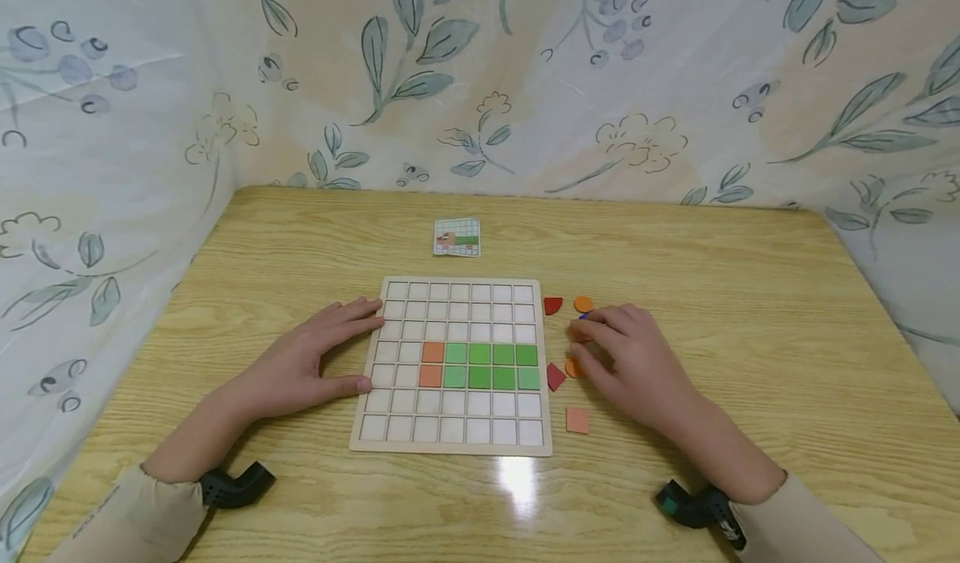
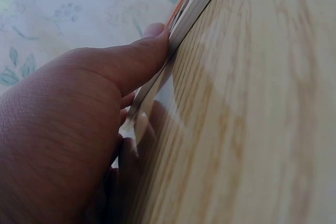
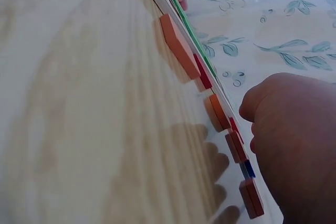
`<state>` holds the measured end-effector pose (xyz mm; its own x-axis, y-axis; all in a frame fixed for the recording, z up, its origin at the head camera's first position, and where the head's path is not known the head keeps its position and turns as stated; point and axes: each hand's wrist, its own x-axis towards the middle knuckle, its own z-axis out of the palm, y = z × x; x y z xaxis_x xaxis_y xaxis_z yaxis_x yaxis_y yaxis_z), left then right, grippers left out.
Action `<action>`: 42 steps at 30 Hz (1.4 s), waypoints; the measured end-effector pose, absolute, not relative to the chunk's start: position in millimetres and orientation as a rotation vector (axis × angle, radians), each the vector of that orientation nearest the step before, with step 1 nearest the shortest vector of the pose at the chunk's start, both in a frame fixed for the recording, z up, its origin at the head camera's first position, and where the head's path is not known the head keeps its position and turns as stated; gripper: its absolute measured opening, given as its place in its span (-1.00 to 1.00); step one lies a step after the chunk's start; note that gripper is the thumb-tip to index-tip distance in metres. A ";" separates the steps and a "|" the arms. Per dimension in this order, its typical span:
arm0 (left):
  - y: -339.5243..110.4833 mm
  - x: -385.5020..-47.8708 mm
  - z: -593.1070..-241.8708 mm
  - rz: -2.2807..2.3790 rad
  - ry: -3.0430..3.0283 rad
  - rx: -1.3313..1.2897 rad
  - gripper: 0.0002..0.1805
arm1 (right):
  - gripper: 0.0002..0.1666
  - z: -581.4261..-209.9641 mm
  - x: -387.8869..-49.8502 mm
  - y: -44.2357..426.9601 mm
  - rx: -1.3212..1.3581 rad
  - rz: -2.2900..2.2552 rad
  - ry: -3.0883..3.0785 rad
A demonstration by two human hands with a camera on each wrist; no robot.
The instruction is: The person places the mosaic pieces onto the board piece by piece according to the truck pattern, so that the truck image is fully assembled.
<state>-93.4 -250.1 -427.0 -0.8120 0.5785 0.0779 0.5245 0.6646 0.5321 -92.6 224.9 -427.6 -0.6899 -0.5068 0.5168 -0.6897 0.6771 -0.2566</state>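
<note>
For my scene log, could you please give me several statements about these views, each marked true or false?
The left hand touches the board. True.
The card lies on the board. False: it lies on the table beyond the board.
Eight green tiles sit in the board. True.
The right hand holds the board. False: it is at the loose pieces beside the board.
The salmon square lies right of the board. True.
</note>
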 end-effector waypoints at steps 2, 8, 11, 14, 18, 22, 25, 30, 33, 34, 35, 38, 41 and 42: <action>-250.0 -92.8 -426.3 0.842 2.776 0.918 -0.08 | -0.68 -428.2 -91.7 227.3 0.927 0.614 -2.489; -249.9 -92.4 -426.6 0.847 2.774 0.912 -0.09 | -0.64 -430.3 -90.8 234.5 0.918 0.621 -2.477; -250.4 -93.1 -427.7 0.841 2.778 0.914 -0.08 | -0.65 -431.2 -89.1 239.3 0.908 0.635 -2.478; -251.0 -93.7 -427.6 0.830 2.777 0.910 -0.07 | -0.65 -432.0 -85.6 244.6 0.881 0.633 -2.491; -251.7 -94.2 -426.5 0.821 2.772 0.908 -0.06 | -0.65 -432.1 -79.5 250.9 0.842 0.608 -2.524; -252.4 -94.4 -427.3 0.828 2.774 0.919 -0.07 | -0.65 -431.0 -74.8 256.5 0.822 0.602 -2.535; -252.3 -94.1 -427.9 0.836 2.774 0.921 -0.08 | -0.64 -430.8 -73.4 260.7 0.819 0.610 -2.527; -252.0 -93.7 -428.9 0.846 2.777 0.927 -0.08 | -0.63 -432.9 -72.2 268.9 0.803 0.607 -2.531; -252.1 -93.9 -428.9 0.847 2.779 0.930 -0.08 | -0.63 -433.7 -71.2 273.6 0.795 0.606 -2.536; -252.3 -94.0 -428.8 0.844 2.777 0.931 -0.08 | -0.64 -433.9 -70.9 274.9 0.795 0.606 -2.537; -252.3 -94.1 -428.5 0.844 2.776 0.930 -0.07 | -0.64 -434.1 -70.8 276.0 0.794 0.603 -2.538; -252.2 -94.4 -428.1 0.838 2.773 0.934 -0.07 | -0.66 -434.4 -70.6 278.2 0.802 0.604 -2.538; -252.3 -94.7 -428.5 0.833 2.777 0.937 -0.07 | -0.67 -434.2 -70.9 278.8 0.808 0.600 -2.529; -252.4 -94.8 -428.5 0.831 2.776 0.936 -0.07 | -0.67 -434.1 -71.1 278.8 0.811 0.602 -2.525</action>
